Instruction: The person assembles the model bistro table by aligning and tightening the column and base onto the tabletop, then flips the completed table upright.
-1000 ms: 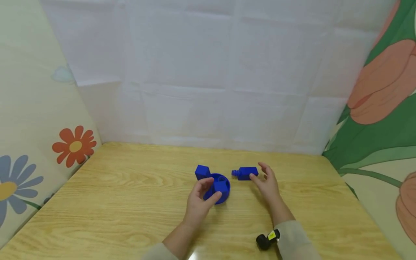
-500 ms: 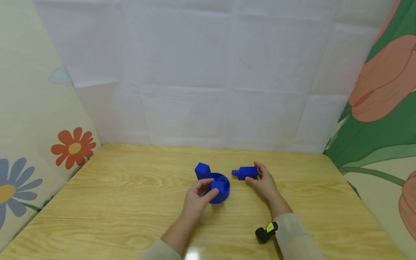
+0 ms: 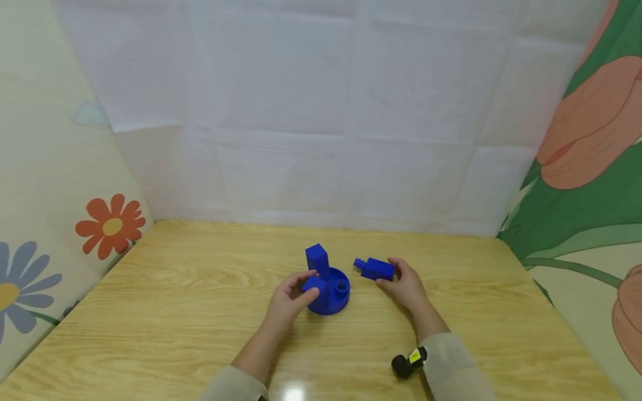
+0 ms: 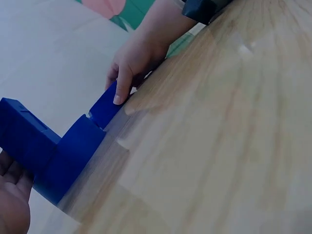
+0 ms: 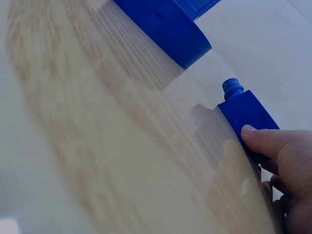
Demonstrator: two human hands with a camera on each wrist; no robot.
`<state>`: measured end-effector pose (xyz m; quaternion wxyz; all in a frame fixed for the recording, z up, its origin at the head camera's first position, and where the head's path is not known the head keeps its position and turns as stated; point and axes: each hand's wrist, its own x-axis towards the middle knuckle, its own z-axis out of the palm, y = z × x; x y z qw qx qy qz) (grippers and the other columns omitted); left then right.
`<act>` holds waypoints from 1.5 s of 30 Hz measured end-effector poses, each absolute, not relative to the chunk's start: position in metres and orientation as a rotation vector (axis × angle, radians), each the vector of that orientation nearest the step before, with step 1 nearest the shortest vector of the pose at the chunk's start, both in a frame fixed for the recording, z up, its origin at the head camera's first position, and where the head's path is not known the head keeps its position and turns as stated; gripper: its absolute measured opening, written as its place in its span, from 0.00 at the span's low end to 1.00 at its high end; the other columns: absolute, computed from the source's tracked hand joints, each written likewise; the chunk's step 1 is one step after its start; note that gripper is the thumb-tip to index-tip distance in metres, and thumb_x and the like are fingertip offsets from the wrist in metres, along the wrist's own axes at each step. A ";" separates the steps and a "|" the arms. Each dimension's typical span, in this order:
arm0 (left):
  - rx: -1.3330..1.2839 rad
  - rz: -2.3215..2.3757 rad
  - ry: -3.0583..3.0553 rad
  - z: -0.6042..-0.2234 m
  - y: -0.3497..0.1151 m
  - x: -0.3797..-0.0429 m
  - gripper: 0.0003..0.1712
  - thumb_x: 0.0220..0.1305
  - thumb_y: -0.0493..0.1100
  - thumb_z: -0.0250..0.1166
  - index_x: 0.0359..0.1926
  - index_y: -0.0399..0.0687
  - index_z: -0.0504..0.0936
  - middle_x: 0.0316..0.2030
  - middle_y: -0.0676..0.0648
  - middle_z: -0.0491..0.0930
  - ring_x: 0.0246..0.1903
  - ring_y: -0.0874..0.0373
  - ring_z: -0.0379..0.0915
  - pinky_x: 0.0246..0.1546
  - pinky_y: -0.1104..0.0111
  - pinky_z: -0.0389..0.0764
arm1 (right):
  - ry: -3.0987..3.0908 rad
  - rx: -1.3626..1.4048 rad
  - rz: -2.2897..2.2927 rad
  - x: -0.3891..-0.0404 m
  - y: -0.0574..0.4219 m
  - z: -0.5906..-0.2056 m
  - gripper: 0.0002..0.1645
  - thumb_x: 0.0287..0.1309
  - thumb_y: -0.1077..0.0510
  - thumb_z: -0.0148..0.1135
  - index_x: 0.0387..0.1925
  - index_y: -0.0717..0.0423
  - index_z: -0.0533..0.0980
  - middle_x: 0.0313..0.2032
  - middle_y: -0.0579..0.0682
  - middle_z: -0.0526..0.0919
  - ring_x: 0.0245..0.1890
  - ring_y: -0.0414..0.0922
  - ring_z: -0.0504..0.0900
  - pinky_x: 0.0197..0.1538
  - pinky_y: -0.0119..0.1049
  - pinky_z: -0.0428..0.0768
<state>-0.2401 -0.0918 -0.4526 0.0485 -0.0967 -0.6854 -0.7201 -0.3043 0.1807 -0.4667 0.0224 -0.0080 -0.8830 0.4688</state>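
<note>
Moved: since the earlier frames the round base (image 3: pixel 329 307) has turned clockwise, and the threaded block (image 3: pixel 377 269) now tilts where it lay nearly level.
Block's direction: its ridged neck (image 3: pixel 359 263) points to the upper left; the long axis slopes from there down to the lower right.
Block's place: right of centre in the head view, just right of the base and apart from it; whether it touches the table (image 3: pixel 200 289) I cannot tell.
Right hand (image 3: pixel 408 287): thumb and fingers narrowed on the block's end opposite the neck.
Left hand (image 3: pixel 286 302): thumb and fingers on opposite sides of the near block (image 3: pixel 315 283), at the base's left.
Shapes: the threaded block is a squared bar with a rounded, ribbed neck; the base is a low drum with small marks on its side in the right wrist view.
Materials: smooth blue, plastic-looking pieces; wood-grained table with a sheen; creased white sheet (image 3: pixel 281 111) behind.
Inside the base's rim: a raised round socket (image 3: pixel 343 288) at right, the near block at left, and a tall block (image 3: pixel 318 259) upright at upper left.
</note>
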 end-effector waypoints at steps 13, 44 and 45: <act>-0.225 -2.246 -2.130 -0.456 -0.090 -0.238 0.32 0.54 0.28 0.70 0.61 0.32 0.73 0.60 0.32 0.74 0.48 0.69 0.75 0.50 0.80 0.75 | -2.616 -0.053 1.590 -0.296 0.177 -0.467 0.30 0.56 0.57 0.70 0.58 0.63 0.71 0.59 0.66 0.76 0.62 0.61 0.74 0.67 0.54 0.70; -0.398 -2.331 -2.062 -0.459 -0.088 -0.240 0.30 0.59 0.30 0.66 0.62 0.27 0.71 0.59 0.27 0.74 0.47 0.69 0.78 0.50 0.77 0.77 | -2.274 0.246 1.984 -0.264 0.122 -0.428 0.30 0.52 0.67 0.70 0.59 0.60 0.74 0.44 0.56 0.83 0.39 0.40 0.77 0.43 0.30 0.75; -0.390 -2.333 -2.060 -0.459 -0.088 -0.240 0.30 0.59 0.29 0.66 0.62 0.27 0.71 0.59 0.27 0.74 0.47 0.69 0.78 0.50 0.77 0.77 | -2.283 0.253 1.971 -0.264 0.121 -0.429 0.30 0.52 0.67 0.71 0.58 0.60 0.75 0.44 0.56 0.83 0.39 0.39 0.77 0.44 0.30 0.75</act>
